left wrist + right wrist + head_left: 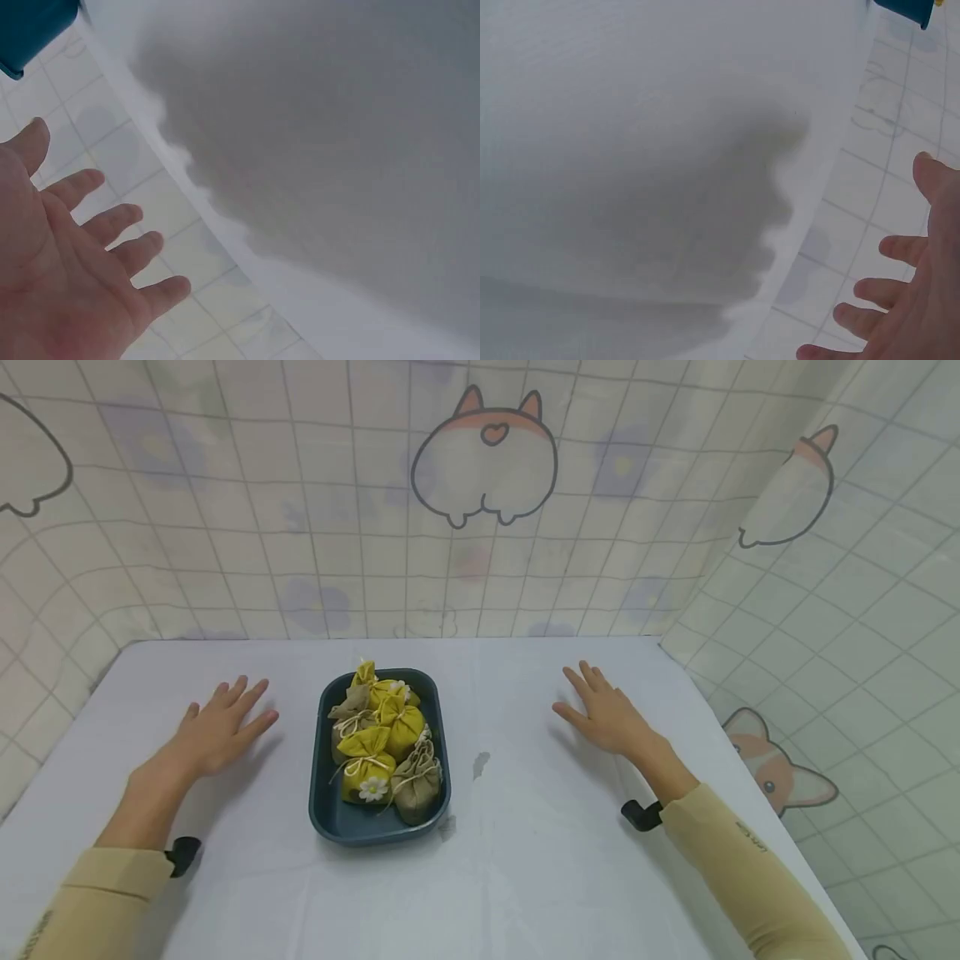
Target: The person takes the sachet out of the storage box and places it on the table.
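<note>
Sitting on the white tabletop [525,868], between the two hands and closer to the left one, a dark teal tray [358,821] holds a cluster of yellow pouches [367,767] and brown pouches [417,787]. Its raised walls probably serve to stop the soft, rounded bags from rolling away, and they lean on one another toward the back, leaving a strip of tray floor bare at the front. Cords are tied round the gathered necks that show clearly, presumably so that the filling stays inside; a white flower [372,789] decorates the foremost yellow one.

The left hand [215,735] hangs palm down beside the tray, its fingers spread and only slightly bent, with nothing in them. The right hand [607,717] mirrors it on the far side, farther from the tray, fingers likewise fanned and without any hold. Shadows below both suggest that they are raised off the surface, and neither touches tray or pouches. Both forearms, in tan sleeves [757,881], slant inward from the near corners, which seems to leave the space around the tray unobstructed.
</note>
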Tool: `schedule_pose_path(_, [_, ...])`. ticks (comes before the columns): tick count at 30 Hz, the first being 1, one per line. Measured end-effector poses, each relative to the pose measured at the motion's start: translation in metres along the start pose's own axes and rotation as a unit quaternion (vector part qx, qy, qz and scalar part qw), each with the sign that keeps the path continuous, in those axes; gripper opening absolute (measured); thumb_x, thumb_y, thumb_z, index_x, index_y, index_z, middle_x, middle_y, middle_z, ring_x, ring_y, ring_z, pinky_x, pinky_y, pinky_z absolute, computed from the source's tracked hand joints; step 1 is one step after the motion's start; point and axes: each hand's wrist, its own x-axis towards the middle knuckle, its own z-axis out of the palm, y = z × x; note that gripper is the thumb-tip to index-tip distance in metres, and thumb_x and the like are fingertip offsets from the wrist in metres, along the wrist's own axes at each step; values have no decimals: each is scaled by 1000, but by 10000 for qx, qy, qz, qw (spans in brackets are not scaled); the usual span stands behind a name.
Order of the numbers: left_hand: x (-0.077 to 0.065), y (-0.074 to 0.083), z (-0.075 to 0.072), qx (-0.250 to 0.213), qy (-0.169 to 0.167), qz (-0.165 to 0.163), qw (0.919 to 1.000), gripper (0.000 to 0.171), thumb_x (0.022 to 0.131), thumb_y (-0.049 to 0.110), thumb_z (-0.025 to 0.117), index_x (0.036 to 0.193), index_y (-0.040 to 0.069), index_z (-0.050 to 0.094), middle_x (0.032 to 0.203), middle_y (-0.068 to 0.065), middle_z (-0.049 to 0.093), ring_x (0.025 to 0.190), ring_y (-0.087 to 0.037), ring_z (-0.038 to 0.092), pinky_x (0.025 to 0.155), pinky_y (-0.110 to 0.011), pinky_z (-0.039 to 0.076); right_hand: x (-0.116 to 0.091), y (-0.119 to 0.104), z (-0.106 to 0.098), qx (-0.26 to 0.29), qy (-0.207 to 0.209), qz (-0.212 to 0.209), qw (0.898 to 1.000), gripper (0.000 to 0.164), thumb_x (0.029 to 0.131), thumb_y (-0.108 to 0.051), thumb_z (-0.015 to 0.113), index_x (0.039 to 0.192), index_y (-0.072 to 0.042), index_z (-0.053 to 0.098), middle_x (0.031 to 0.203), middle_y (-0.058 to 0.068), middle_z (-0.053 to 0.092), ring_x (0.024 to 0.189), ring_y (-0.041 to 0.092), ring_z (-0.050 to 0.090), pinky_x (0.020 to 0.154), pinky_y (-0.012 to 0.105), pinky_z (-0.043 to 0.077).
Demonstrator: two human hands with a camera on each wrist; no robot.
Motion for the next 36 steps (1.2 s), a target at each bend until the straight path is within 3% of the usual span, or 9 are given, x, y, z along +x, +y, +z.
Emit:
schedule_pose_path(8, [2,17,2,-348,-68,60,9994,77,109,55,36,159,-2,25,157,-41,18,142,-62,18,108,-78,16,0,-10,7,411,190,-207,9988,77,106,-57,44,162,-8,27,168,20,18,152,41,19,119,60,22])
schedule_pose_path(17, [2,31,1,-800,61,344,9962,75,109,53,37,159,-3,29,155,-39,26,140,-60,25,109,-75,22,0,-24,12,585,379,-596,9958,69,106,-55,46,158,-11,38,164,15,31,149,35,28,118,56,28])
schedule_pose_path(21, [2,37,3,-1012,109,399,9940,75,109,52,41,156,-6,34,152,-37,34,134,-56,39,105,-71,34,1,-30,14,697,441,-893,9926,67,106,-56,46,156,-11,41,162,13,35,149,33,30,119,53,28])
schedule_pose_path(25, [1,43,7,-1374,224,498,9890,74,107,49,49,156,-5,35,150,-33,41,129,-50,49,101,-66,43,1,-40,15,802,465,-1166,9888,65,106,-54,49,154,-11,44,160,11,37,148,31,32,119,52,28])
schedule_pose_path(31, [-2,52,9,-1886,411,590,9794,73,105,44,58,155,-5,36,146,-31,48,127,-47,53,102,-65,44,-1,-56,15,878,398,-1485,9842,62,106,-52,51,154,-13,45,160,9,38,147,28,33,118,50,30])
schedule_pose_path(36, [-4,57,9,-2352,187,502,9705,75,104,44,60,157,-3,34,148,-29,46,131,-46,50,102,-67,42,-1,-66,17,828,369,-1640,9823,59,106,-48,53,153,-13,46,159,8,39,146,27,35,117,48,33])
